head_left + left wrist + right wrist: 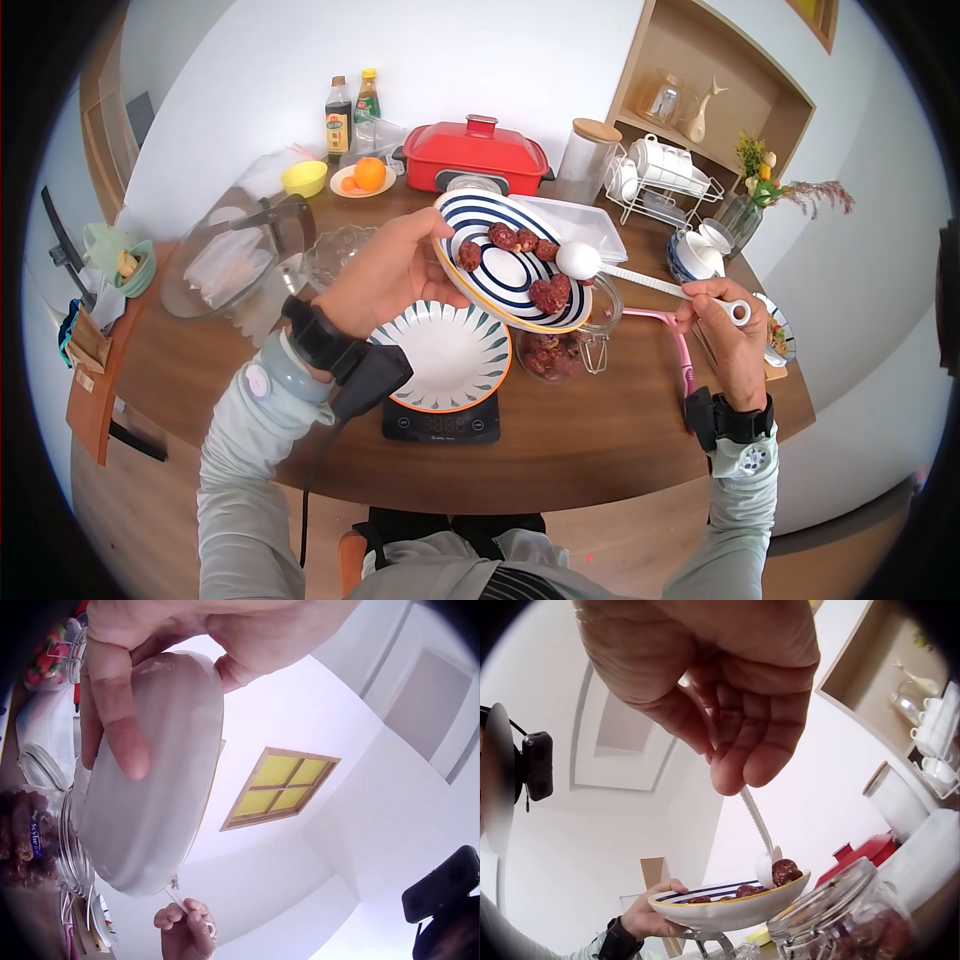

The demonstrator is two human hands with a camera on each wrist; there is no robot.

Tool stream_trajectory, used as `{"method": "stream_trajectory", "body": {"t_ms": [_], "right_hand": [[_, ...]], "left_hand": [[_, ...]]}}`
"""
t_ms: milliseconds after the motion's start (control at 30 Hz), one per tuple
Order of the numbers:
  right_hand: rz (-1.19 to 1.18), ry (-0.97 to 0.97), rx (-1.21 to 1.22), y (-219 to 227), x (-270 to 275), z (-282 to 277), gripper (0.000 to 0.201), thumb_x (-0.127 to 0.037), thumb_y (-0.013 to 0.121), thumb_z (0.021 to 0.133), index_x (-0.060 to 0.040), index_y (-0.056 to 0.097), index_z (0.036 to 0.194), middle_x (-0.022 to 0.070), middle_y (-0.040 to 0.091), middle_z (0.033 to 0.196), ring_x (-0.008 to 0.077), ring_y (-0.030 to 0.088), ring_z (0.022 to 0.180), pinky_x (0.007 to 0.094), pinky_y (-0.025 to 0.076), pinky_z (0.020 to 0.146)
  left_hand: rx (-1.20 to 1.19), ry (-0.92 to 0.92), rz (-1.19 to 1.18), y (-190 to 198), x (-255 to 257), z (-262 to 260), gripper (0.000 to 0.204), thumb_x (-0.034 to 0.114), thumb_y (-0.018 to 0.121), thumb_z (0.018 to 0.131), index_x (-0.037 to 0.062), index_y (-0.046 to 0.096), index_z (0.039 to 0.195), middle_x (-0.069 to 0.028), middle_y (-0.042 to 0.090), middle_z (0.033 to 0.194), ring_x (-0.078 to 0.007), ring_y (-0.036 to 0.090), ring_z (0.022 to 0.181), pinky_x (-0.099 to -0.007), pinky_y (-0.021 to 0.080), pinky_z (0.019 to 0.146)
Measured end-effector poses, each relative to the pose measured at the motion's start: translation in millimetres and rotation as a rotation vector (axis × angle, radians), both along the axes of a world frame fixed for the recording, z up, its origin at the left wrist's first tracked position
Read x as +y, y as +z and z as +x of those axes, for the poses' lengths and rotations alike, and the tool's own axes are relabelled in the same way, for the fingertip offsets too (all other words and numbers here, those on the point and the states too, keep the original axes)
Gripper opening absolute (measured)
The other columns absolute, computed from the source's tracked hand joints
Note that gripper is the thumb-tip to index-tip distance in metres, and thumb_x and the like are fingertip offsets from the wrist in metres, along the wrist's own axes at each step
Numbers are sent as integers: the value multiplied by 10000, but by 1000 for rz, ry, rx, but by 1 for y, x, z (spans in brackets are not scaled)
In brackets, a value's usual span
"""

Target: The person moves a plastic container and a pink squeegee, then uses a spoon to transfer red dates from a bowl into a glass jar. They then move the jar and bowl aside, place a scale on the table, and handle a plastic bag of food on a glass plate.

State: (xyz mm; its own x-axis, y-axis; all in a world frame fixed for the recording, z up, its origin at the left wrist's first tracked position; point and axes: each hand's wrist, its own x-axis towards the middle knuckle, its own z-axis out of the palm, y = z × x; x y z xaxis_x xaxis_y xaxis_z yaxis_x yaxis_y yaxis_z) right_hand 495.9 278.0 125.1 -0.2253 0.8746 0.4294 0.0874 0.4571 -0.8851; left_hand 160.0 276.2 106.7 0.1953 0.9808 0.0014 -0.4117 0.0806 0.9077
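Observation:
My left hand (pixel 385 268) grips the rim of a blue-and-white striped plate (pixel 468 212), thumb on top and fingers underneath. The plate tilts down toward the right and carries several dark red dried dates (pixel 548 294). With my right hand (pixel 728 335) I hold a white spoon (pixel 640 277) by its handle, its bowl among the dates. Just under the plate's low edge stands an open glass jar (pixel 855 915) with more dates inside. A white plate with a leaf-patterned rim (pixel 440 350) sits on a black kitchen scale (pixel 440 424) below my left hand.
Behind are a red electric cooker (pixel 475 155), a clear plastic box (pixel 590 228) and a lidded canister (pixel 588 150). A pink-handled tool (pixel 684 355) lies near my right hand. Glass lid (pixel 220 255) and glass bowl (pixel 335 255) stand at left, a cup rack (pixel 660 180) at right.

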Motion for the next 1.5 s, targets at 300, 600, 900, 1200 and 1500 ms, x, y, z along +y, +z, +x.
{"method": "stream_trajectory", "body": {"t_ms": [300, 600, 900, 1200, 1500], "right_hand": [[63, -41, 44, -1, 5, 18, 152, -72, 534, 892, 38, 623, 948, 88, 628, 724, 140, 594, 632, 248, 485, 618], [-44, 55, 89, -3, 6, -14, 152, -80, 548, 886, 30, 628, 954, 86, 645, 756, 135, 606, 657, 256, 498, 652], [-22, 13, 28, -2, -3, -5, 152, -62, 573, 877, 51, 629, 962, 88, 638, 746, 140, 601, 648, 259, 503, 647], [57, -53, 29, 6, -3, 23, 162, -89, 542, 895, 47, 622, 930, 93, 631, 725, 138, 590, 620, 243, 477, 598], [-85, -31, -130, 6, 7, 8, 194, -119, 528, 915, 49, 613, 871, 107, 633, 668, 148, 617, 546, 230, 495, 501]], "left_hand": [[21, -15, 9, -1, 4, -6, 313, 209, 432, 855, 2, 503, 1078, -112, 645, 903, -195, 664, 709, -312, 583, 545], [20, -110, -48, 4, 6, -3, 315, 196, 439, 842, -8, 500, 1074, -119, 656, 886, -206, 668, 710, -316, 582, 518], [11, -84, -48, 9, 3, -1, 331, 211, 444, 844, -17, 494, 1078, -138, 654, 895, -215, 669, 680, -321, 585, 518], [-9, -83, -76, 15, -5, -8, 324, 197, 449, 845, -23, 498, 1077, -134, 657, 874, -217, 672, 684, -321, 592, 517], [33, -62, -36, 16, -8, -14, 321, 188, 450, 840, -38, 502, 1062, -128, 663, 866, -217, 675, 679, -330, 591, 510]]}}
